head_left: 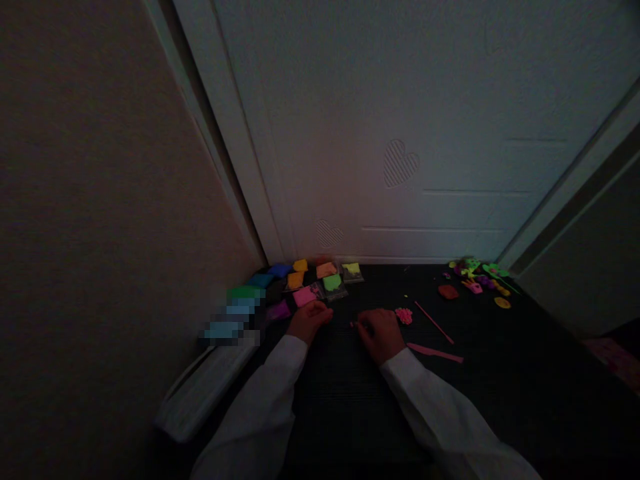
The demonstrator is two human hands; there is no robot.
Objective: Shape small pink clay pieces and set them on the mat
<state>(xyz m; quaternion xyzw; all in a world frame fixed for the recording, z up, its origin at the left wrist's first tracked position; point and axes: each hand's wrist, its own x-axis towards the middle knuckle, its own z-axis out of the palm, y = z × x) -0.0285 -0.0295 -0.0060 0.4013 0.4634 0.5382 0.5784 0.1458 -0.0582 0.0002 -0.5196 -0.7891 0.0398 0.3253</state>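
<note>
My left hand is over the dark table near the pink packet of clay, its fingers pressed together; whatever may be in them is too small to make out. To its right, my right hand is closed in a pinch low over the tabletop. A tiny bit of pink clay shows at its fingertips. Just right of that hand lies a bumpy pink clay cluster. A thin pink stick and a flat pink clay knife rest beyond its wrist.
Several coloured clay packets line the back left of the table. A long whitish case lies at the left edge. Small clay shapes and a red-brown lump sit back right. A white panel rises behind.
</note>
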